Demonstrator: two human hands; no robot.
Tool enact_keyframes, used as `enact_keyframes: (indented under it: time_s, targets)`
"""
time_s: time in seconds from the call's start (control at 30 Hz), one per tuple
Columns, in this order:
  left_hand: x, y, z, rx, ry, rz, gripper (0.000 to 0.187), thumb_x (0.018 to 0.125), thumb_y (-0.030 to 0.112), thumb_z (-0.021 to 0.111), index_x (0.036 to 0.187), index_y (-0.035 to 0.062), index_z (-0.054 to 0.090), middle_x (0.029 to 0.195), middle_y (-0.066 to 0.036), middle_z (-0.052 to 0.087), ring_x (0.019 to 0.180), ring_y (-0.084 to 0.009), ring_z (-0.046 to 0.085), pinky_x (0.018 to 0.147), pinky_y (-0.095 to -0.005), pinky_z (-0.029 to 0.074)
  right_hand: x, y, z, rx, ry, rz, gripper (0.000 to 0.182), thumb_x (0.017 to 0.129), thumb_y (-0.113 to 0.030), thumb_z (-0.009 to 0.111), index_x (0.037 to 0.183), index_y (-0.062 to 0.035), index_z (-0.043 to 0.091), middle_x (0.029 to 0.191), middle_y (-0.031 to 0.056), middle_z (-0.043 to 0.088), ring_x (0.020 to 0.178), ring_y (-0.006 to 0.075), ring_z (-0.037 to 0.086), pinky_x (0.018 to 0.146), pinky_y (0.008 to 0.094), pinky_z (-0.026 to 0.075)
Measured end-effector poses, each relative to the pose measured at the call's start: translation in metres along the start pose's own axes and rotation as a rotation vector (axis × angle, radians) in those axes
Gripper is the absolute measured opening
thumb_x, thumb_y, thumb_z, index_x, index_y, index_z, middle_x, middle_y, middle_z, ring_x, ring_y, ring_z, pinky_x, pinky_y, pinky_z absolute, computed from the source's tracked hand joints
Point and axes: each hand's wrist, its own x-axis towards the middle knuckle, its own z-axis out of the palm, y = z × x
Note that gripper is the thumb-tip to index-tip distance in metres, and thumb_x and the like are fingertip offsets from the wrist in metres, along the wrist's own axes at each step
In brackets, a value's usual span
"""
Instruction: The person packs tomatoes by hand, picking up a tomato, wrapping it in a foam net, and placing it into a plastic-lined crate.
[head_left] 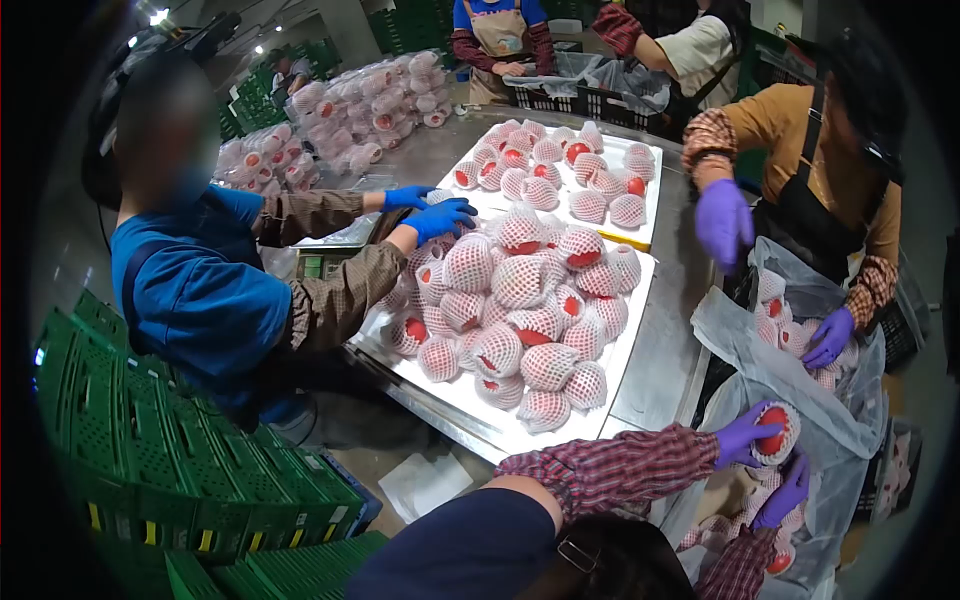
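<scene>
Above a crate at the lower right, my left hand [740,438], in a purple glove, grips a red fruit [772,434] in a white foam net. The fruit's red side shows through the net's opening. My right hand [784,492], also gloved in purple, is just below with its fingertips against the fruit's lower edge; its grip is partly hidden. Beneath my hands lies a plastic-lined crate [845,440] with more netted fruit [716,530]. Plaid sleeves cover both my forearms.
A heap of netted fruit [520,280] covers a white tray [632,300] on the metal table [655,365]. Another white tray [650,205] stands behind. A blue-gloved person [215,290] works at left, a purple-gloved person [800,150] at right. Green crates [170,430] line the left.
</scene>
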Motion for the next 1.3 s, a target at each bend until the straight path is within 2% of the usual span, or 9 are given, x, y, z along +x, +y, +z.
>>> enact_keyframes:
  time_s: [0.17,0.37,0.5,0.77,0.87,0.97,1.07,1.17,1.3]
  targets:
    - [-0.015,0.073,-0.016,-0.304,-0.238,0.143,0.059,0.081,0.022,0.058,0.131,0.0172,0.027,0.123,-0.007,0.042,0.115,-0.0231,0.042,0.092,-0.0458,0.041,-0.001,0.032,-0.006,-0.468,-0.334,0.184,0.029,0.086,-0.021,0.051,0.103,0.0013,0.057,0.087,0.0056,0.060,0.070,0.0117,0.054,0.060,0.0249,0.043]
    - [0.011,0.225,-0.107,-0.464,0.001,0.554,0.050,0.081,0.031,0.059,0.121,0.0071,0.039,0.115,-0.012,0.049,0.104,-0.0265,0.051,0.091,-0.0440,0.042,-0.014,0.063,-0.003,-0.610,-0.560,0.122,0.025,0.082,-0.016,0.056,0.098,0.0029,0.059,0.087,0.0115,0.061,0.080,0.0171,0.057,0.071,0.0270,0.044]
    - [0.018,0.311,-0.196,-0.290,0.422,0.670,0.051,0.080,0.037,0.057,0.119,0.0078,0.040,0.112,-0.012,0.049,0.098,-0.0274,0.052,0.083,-0.0411,0.046,-0.010,0.097,-0.031,-0.926,-0.575,-0.089,0.032,0.077,-0.022,0.060,0.101,0.0004,0.057,0.097,0.0166,0.059,0.092,0.0277,0.056,0.080,0.0336,0.043]
    - [0.019,0.389,-0.245,-0.275,0.935,0.900,0.063,0.078,0.026,0.057,0.131,0.0193,0.024,0.122,-0.012,0.041,0.103,-0.0285,0.049,0.083,-0.0426,0.045,-0.003,0.166,-0.096,-1.262,-0.876,0.511,0.062,0.063,-0.047,0.065,0.106,-0.0039,0.056,0.100,0.0183,0.057,0.094,0.0301,0.054,0.079,0.0393,0.044]
    - [0.011,0.383,-0.203,-0.212,0.804,0.837,0.047,0.078,0.026,0.056,0.118,0.0175,0.033,0.108,-0.009,0.044,0.091,-0.0224,0.051,0.076,-0.0371,0.045,-0.015,0.167,-0.098,-1.199,-0.853,0.577,0.071,0.060,-0.047,0.069,0.110,0.0019,0.054,0.089,0.0168,0.063,0.083,0.0240,0.061,0.073,0.0311,0.048]
    - [0.039,0.348,-0.173,0.001,0.361,0.715,0.024,0.081,0.025,0.053,0.100,0.0149,0.044,0.091,-0.004,0.048,0.079,-0.0156,0.052,0.068,-0.0300,0.045,-0.021,0.207,-0.111,-1.348,-1.067,0.249,0.069,0.060,-0.047,0.070,0.107,0.0010,0.057,0.079,0.0145,0.064,0.077,0.0223,0.062,0.070,0.0302,0.049]
    - [0.062,0.271,-0.129,0.255,-0.053,0.529,0.013,0.083,0.024,0.050,0.082,0.0122,0.054,0.074,0.000,0.052,0.068,-0.0089,0.052,0.060,-0.0228,0.044,-0.008,0.297,-0.157,-1.338,-1.171,0.415,0.058,0.056,-0.043,0.073,0.095,-0.0016,0.062,0.074,0.0141,0.064,0.073,0.0220,0.062,0.065,0.0312,0.050]
    - [0.048,0.173,-0.054,0.155,0.007,0.244,0.020,0.080,0.025,0.054,0.094,0.0112,0.056,0.076,0.001,0.057,0.064,-0.0077,0.053,0.053,-0.0187,0.041,-0.005,0.139,-0.066,-1.452,-1.178,0.635,0.043,0.056,-0.034,0.072,0.085,-0.0054,0.060,0.065,0.0112,0.061,0.064,0.0205,0.060,0.057,0.0333,0.048]
    - [0.082,0.010,-0.049,0.059,-0.246,-0.013,0.022,0.085,0.020,0.051,0.103,0.0090,0.055,0.086,-0.002,0.058,0.072,-0.0081,0.053,0.059,-0.0230,0.045,-0.001,0.185,-0.096,-1.421,-1.166,0.557,0.054,0.053,-0.036,0.073,0.092,-0.0041,0.055,0.073,0.0122,0.059,0.070,0.0226,0.059,0.063,0.0343,0.047]
